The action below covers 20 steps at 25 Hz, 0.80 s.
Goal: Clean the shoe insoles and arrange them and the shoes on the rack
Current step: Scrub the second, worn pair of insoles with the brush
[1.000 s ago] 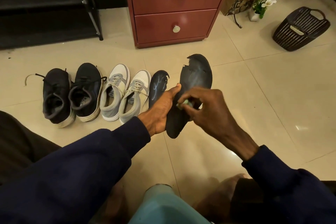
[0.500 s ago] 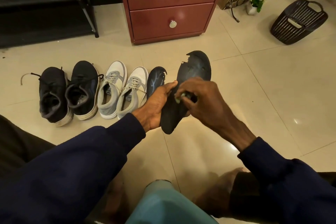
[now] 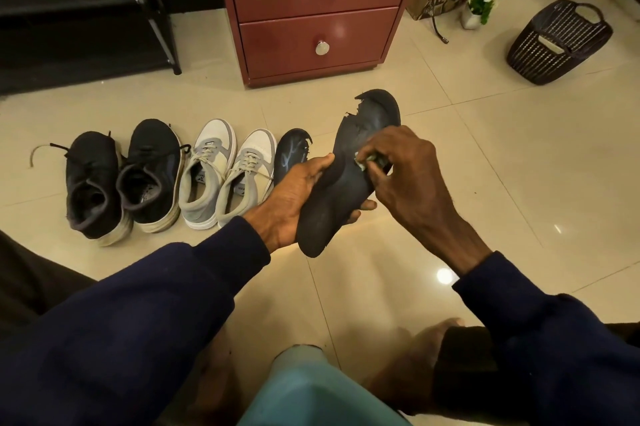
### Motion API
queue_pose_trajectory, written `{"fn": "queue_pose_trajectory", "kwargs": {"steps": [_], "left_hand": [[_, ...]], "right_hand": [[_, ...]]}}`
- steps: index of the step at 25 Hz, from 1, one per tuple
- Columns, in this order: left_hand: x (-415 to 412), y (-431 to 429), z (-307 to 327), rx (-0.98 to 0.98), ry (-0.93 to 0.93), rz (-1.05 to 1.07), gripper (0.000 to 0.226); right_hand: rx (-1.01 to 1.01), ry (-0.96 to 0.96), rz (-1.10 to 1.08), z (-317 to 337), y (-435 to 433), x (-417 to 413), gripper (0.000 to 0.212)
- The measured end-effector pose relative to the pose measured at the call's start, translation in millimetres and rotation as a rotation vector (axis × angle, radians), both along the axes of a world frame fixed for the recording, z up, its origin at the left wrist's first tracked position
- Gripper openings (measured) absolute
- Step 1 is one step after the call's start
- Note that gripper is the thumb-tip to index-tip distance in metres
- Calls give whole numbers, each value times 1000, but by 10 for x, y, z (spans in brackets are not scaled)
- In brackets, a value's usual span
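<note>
Head view, the only one.

- Held thing: a dark, worn foam insole with a torn toe edge (image 3: 344, 192), up off the cream tiled floor (image 3: 485, 183), in front of the person and between both hands.
- Long axis: slanted. The heel end is low and toward the person, and the ragged toe end points up, away and a little right, toward the red-brown drawer cabinet (image 3: 311, 10).
- Left hand (image 3: 298, 193): grips the insole at mid-length from the left edge. The thumb lies over the top face and the fingers (image 3: 367, 206) wrap beneath, with their tips showing past the right edge. Wrist straight, forearm coming in from lower left.
- Right hand (image 3: 408, 176): comes down from the right onto the upper face, knuckles up and wrist bent. Its fingertips pinch a small pale-green wipe (image 3: 363, 163) against the insole just above the left thumb.
- Judgement: this is a wiping stroke. The uncleaned run lies beyond the fingertips toward the toe, so the stroke follows the long axis, with the left hand bracing.
- Second dark insole with pale streaks (image 3: 291, 152): flat on the floor just left of the held one, beside the pair of grey-and-white laced sneakers (image 3: 228, 176).
- Pair of black laced sneakers (image 3: 121, 180): further left in the same row.
- Black metal shoe rack (image 3: 69, 3): well apart at upper left. No shoes or insoles show on its visible shelves.
- Dark woven plastic basket (image 3: 557, 41): far right on the floor.
</note>
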<state>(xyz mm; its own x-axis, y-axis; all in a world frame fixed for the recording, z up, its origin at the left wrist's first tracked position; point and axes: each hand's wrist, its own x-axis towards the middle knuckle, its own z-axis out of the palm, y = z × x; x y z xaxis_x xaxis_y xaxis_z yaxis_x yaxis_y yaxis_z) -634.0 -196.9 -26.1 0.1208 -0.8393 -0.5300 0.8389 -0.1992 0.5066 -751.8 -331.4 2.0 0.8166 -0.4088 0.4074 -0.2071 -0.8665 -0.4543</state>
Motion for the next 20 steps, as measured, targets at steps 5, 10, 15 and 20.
{"fn": "queue_pose_trajectory", "kwargs": {"steps": [5,10,15,20], "left_hand": [[17,25,23,16,12,33,30],[-20,21,50,-6,-25,-36,49],[-7,42,29,45,-9,22,32],[-41,22,69,41,-36,-34,49]], "right_hand": [[127,80,238,-29,424,-7,18],[14,-10,-28,6,-41,2,18],[149,126,237,-1,372,-12,18],[-7,8,-67,-35,-42,-16,18]]}}
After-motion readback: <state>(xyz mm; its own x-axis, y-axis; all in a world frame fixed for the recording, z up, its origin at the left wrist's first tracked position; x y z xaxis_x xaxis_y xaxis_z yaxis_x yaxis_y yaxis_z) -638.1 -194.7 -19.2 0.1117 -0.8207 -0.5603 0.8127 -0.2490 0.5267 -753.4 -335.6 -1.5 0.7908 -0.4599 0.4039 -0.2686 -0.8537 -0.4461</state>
